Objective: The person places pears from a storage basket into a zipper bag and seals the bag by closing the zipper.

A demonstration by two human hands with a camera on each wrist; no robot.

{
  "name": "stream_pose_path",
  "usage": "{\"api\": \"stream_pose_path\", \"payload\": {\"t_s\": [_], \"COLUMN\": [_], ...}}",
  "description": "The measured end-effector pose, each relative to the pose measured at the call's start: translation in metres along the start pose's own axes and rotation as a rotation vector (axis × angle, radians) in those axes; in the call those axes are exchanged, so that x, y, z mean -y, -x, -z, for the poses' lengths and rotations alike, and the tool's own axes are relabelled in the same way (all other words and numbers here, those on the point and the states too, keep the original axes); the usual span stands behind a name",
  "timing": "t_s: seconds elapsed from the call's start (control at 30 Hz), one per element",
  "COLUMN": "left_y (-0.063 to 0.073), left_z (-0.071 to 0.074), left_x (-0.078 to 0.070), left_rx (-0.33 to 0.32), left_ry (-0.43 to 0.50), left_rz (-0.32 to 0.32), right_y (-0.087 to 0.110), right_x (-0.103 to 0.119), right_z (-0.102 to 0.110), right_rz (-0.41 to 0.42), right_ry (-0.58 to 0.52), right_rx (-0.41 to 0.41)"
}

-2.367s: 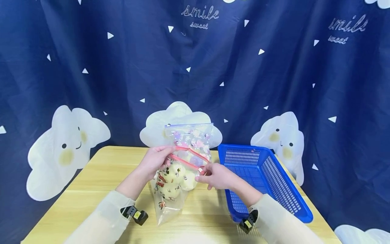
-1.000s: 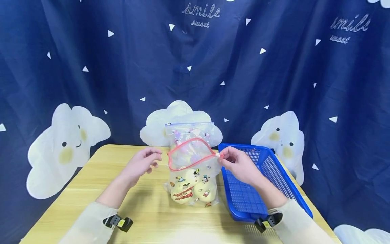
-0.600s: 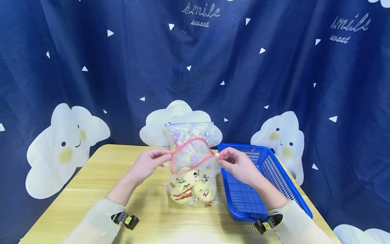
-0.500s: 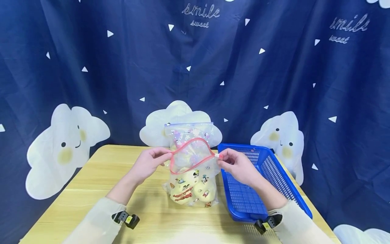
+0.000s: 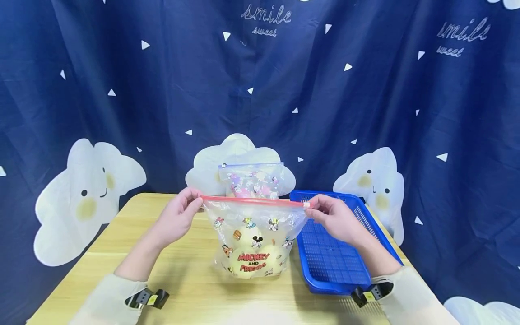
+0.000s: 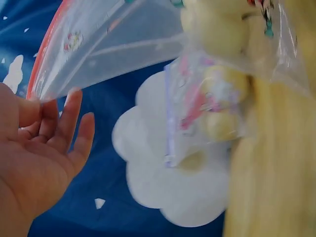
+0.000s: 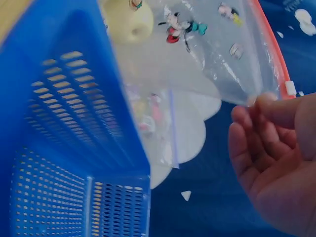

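Note:
A clear zipper bag (image 5: pixel 260 225) with cartoon prints and a red zip edge stands on the table, its mouth stretched flat and level. Pale yellow round fruits (image 7: pixel 129 20) fill its lower part. My left hand (image 5: pixel 176 219) pinches the left end of the red edge between thumb and fingers. At the opposite end my right hand (image 5: pixel 335 219) pinches the corner beside the white slider (image 5: pixel 306 205). In the left wrist view several fingers of the left hand (image 6: pixel 49 143) spread loosely below the pinch.
Behind the bag stands a second zipper bag (image 5: pixel 256 178) with a purple edge, also holding yellow fruits. A blue plastic basket (image 5: pixel 325 284) sits at the right of the wooden table (image 5: pixel 195 298). A dark blue curtain (image 5: pixel 162 90) hangs behind.
The red-edged bag's mouth went from gaping to pulled straight. Both hands have moved apart, the left one taking hold of the left corner after being free a second ago.

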State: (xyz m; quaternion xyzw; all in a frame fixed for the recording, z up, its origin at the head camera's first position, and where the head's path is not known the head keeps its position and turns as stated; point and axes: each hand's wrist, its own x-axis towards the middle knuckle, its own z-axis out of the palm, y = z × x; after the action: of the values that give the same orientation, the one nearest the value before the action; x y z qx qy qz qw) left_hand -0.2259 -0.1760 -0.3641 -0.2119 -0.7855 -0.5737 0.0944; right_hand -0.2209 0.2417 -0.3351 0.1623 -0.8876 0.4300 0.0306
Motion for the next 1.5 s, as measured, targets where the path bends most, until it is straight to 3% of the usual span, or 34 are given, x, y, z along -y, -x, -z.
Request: {"api": "stream_pose_path", "payload": {"t_s": [0.13, 0.27, 0.43, 0.53, 0.67, 0.73, 0.93, 1.13, 1.33, 1.5], "left_y": [0.007, 0.014, 0.011, 0.006, 0.001, 0.002, 0.013, 0.017, 0.010, -0.003], "left_z": [-0.010, -0.011, -0.010, -0.010, -0.010, -0.010, -0.010, -0.007, -0.004, -0.012], "left_x": [0.016, 0.027, 0.029, 0.026, 0.019, 0.019, 0.027, 0.030, 0.025, 0.009], "left_rx": [0.018, 0.038, 0.051, -0.022, -0.120, -0.102, 0.000, -0.050, -0.030, 0.002], "left_ry": [0.141, 0.201, 0.159, 0.118, 0.126, 0.131, 0.077, -0.006, -0.074, -0.165], "left_rz": [0.094, 0.163, 0.192, 0.217, 0.201, 0.190, 0.226, 0.235, 0.243, 0.151], "right_y": [0.002, 0.002, -0.001, -0.002, 0.000, 0.001, 0.005, 0.009, 0.012, 0.012], "right_x": [-0.006, -0.006, -0.001, 0.002, 0.005, 0.003, -0.010, -0.014, -0.020, -0.022], "right_z": [-0.011, -0.021, -0.023, -0.019, -0.009, -0.005, -0.008, -0.012, -0.013, -0.014], "right_rz": [-0.004, -0.023, -0.026, -0.018, -0.019, -0.027, -0.051, -0.066, -0.079, -0.090], "right_ry": [-0.060, -0.087, -0.077, -0.039, -0.019, -0.030, -0.063, -0.076, -0.142, -0.167], "right_rx": [0.075, 0.075, 0.055, 0.010, -0.087, -0.100, -0.005, -0.013, 0.041, 0.038]}}
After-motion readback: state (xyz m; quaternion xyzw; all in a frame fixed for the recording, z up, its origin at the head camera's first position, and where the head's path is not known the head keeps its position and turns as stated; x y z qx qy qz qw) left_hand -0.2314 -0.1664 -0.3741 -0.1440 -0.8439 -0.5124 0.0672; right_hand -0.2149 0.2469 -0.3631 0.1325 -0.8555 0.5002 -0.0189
